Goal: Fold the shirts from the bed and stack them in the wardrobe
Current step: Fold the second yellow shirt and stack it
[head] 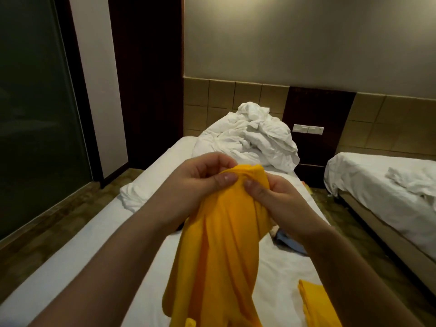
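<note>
Above the white bed [283, 274], the left hand [198, 182] and right hand [271, 194] pinch the bunched top of a still-unfolded yellow shirt [221, 256], while more clothes [313, 300] lie on the bed, so most folding and stacking looks undone.

- bed [280, 267]: centre, running near to far.
- heap of bedding [250, 140]: on the bed's far end.
- shirt [224, 244]: above the bed's middle, gripped at its top by left hand [198, 182] and right hand [271, 197].
- cloth [290, 244]: on the bed, just right of the shirt.
- second garment [316, 303]: on the bed, near right.
- second bed [377, 180]: right, apart from the first.
- switch panel [308, 129]: far wall, between the beds.
- glass door [35, 126]: left.
</note>
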The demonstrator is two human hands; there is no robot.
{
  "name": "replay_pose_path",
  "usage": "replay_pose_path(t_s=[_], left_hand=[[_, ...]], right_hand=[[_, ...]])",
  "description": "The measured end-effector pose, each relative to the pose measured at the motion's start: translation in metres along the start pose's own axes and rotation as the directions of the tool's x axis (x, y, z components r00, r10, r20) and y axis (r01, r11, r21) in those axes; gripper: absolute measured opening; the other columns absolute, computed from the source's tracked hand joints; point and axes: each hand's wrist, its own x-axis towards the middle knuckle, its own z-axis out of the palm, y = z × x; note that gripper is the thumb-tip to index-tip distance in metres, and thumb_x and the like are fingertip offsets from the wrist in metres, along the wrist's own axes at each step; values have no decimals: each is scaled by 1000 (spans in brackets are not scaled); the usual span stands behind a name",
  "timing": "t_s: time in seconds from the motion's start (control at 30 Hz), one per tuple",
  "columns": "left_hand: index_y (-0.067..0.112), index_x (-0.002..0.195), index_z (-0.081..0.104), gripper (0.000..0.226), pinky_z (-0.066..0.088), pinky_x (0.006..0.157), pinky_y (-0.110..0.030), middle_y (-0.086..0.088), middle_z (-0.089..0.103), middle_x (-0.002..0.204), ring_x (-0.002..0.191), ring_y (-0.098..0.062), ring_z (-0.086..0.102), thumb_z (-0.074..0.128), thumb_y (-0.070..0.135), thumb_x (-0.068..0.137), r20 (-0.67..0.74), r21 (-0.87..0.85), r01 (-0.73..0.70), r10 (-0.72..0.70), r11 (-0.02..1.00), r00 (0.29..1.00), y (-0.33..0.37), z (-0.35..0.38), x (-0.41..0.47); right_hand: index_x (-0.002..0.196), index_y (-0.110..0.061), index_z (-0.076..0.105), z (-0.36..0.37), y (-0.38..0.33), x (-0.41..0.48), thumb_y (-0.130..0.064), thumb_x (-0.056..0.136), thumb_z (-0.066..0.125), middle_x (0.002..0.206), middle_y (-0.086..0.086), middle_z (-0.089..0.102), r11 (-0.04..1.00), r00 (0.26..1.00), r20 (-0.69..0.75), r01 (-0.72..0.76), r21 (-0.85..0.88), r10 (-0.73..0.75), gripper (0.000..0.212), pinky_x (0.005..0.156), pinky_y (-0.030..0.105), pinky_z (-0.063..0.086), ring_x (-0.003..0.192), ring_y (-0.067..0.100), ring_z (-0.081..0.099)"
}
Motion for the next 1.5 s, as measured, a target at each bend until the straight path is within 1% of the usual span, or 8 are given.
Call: replay_pose_path(t_s=[0.33,0.5,0.6,0.73,0.97,1.17,1.4,1.5], left_hand=[[43,86,51,16,51,69,-16,20,58,91,84,-2,59,57,29,89,-28,373,-160,184,914,983,17,-12,31],[44,84,60,4,51,76,-18,24,63,85,86,-2,61,56,45,84,-12,404,-94,108,910,994,-5,-9,21],[16,98,70,46,54,82,-36,1,67,97,90,-15,63,46,51,78,-22,458,-64,83,887,996,-30,3,13],[13,102,70,48,52,88,-41,-2,66,102,93,-16,62,51,54,86,-27,426,-14,28,904,999,-60,16,5],[15,58,46,38,43,67,-31,-1,49,61,64,-16,49,58,29,91,-149,355,130,-81,926,985,-98,25,1],[9,94,67,21,51,87,-49,-12,67,96,92,-30,62,62,28,88,-118,264,233,-209,936,971,-106,18,-1],[15,112,61,25,46,78,-28,6,63,93,87,-11,59,50,23,91,-37,71,197,-194,978,980,-23,-30,34],[14,102,62,20,46,86,-33,3,61,89,85,-12,58,45,20,94,34,223,143,-155,964,987,5,-47,42]], right_hand=[[79,-40,48,-24,-68,36,-37,92,46,80,-23,51,827,963,-126,134,-545,-240,14,60,5,38,70,-6,51],[103,-31,51,-39,-76,41,-38,91,48,88,-20,51,807,979,-117,67,-587,-167,14,64,13,37,79,-3,49],[105,-29,51,-44,-74,39,-36,91,49,89,-17,51,791,978,-127,52,-609,-163,15,64,12,36,79,-2,48],[105,-28,52,-48,-70,35,-35,92,49,88,-18,51,782,979,-147,20,-623,-142,15,65,14,37,79,-2,49],[108,-28,51,-64,-57,19,-35,89,51,90,-17,52,777,979,-197,-82,-624,-54,20,64,17,39,81,2,51],[128,-15,52,-78,-44,14,-38,88,53,109,2,54,768,951,-304,-240,-594,62,47,88,43,46,101,25,54],[119,-19,52,-96,-72,12,-34,94,46,94,-4,54,778,911,-365,-84,-623,-194,29,71,26,43,82,12,53],[115,-15,53,-97,-80,17,-32,94,47,87,-6,52,704,937,-288,-68,-707,-199,27,70,24,39,76,8,50]])
